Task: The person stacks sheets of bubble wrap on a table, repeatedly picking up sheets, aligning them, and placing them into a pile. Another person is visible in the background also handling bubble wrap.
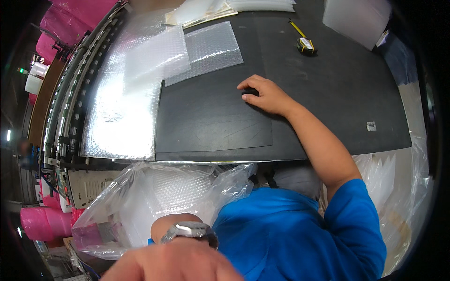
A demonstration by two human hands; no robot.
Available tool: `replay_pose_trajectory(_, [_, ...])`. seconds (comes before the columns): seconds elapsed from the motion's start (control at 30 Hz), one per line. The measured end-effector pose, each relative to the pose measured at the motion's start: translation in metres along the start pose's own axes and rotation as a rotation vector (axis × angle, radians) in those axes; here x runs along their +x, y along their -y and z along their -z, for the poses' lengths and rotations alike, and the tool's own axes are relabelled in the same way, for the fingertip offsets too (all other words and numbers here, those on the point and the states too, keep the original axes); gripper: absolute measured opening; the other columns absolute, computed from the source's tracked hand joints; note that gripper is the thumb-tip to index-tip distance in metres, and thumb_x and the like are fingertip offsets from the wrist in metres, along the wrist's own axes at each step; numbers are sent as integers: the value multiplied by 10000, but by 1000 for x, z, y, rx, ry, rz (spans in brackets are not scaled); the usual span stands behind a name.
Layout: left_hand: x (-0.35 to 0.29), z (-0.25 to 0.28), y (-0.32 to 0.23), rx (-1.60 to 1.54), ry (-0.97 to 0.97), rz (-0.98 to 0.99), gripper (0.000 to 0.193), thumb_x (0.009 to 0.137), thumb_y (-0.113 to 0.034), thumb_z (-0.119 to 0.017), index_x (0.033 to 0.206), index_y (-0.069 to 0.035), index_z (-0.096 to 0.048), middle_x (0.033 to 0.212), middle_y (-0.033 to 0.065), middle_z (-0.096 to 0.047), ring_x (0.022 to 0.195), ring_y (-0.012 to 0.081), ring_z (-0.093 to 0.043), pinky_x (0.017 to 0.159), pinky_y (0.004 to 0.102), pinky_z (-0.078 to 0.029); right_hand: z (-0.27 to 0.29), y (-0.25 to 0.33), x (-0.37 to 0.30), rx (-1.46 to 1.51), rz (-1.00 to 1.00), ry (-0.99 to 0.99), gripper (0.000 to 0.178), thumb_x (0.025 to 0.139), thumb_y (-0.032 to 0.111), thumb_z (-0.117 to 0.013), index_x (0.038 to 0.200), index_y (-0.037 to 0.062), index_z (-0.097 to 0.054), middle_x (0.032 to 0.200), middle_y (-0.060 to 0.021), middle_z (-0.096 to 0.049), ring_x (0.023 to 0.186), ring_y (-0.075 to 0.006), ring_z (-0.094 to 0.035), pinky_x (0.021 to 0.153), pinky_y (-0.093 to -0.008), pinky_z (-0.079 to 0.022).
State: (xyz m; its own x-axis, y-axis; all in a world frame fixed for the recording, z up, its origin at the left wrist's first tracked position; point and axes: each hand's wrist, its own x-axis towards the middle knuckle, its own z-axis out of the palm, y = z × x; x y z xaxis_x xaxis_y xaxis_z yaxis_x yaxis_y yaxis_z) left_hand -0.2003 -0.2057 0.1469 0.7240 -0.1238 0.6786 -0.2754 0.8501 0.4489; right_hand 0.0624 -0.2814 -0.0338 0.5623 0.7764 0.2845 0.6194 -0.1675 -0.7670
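Observation:
My left hand (pixel 173 262), a metal watch (pixel 190 229) on its wrist, is raised close to the camera at the lower edge. Its fingers are out of sight. Over the black tabletop (pixel 328 107), my right hand (pixel 267 96) hovers or rests with loosely curled fingers, the thumb apart from them and nothing seen between. Up and left of it lies a clear bubble wrap piece (pixel 215 49), partly under a whiter, translucent one (pixel 159 56). Both overlap a shiny silvery sheet (pixel 122 126) along the table's left side.
A yellow-and-black tape measure (pixel 306 46) lies at the far right. Stacked translucent sheets (pixel 262 4) are at the back, with a white block-like stack (pixel 357 21) at the right. Rollers (pixel 70 98) border the left side. A clear plastic bag (pixel 140 187) hangs below the front edge.

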Motion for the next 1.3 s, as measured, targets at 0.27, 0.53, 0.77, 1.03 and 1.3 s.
replay_pose_trajectory(0.27, [1,23,35,402,142,-97,205,857,-288,-523,836,-90,-569,783,86,-556,654,188,-485,648,349,-391,0,0,1,-6,6,4,269,776,173,-590,1018,55,-572,1002,-100,-551,968,-243,-534,849,-320,-420])
replay_pose_trajectory(0.53, [2,22,33,448,140,-75,180,839,-244,-575,1001,-165,-575,893,89,-560,750,188,-495,668,316,-386,3,-5,5,-73,-157,-364,326,772,222,-583,1062,76,-559,1084,-126,-530,1035,-291,-498,871,-360,-410])
replay_pose_trajectory(0.77, [-3,24,14,550,172,-20,248,876,-265,-513,1118,-214,-532,951,109,-561,801,193,-494,696,332,-387,4,-29,40,-221,-282,-302,547,785,356,-564,1248,108,-408,1208,-184,-465,1165,-319,-403,987,-457,-268])
replay_pose_trajectory(1.03, [-23,112,-1,1275,-101,144,278,793,-263,-581,989,-66,-559,1019,147,-531,939,286,-497,820,403,-389,3,-32,132,-303,-649,-377,685,764,394,-565,1333,142,-281,1279,-190,-406,1266,-369,-249,1036,-535,-87])
replay_pose_trajectory(1.3, [-84,237,-47,2463,-542,614,341,783,-268,-562,1082,-104,-543,1135,165,-485,1099,301,-425,959,431,-244,-18,-22,130,-297,-499,-294,618,705,128,-571,1281,173,-351,1174,-166,-481,1211,-319,-345,1041,-544,-44])
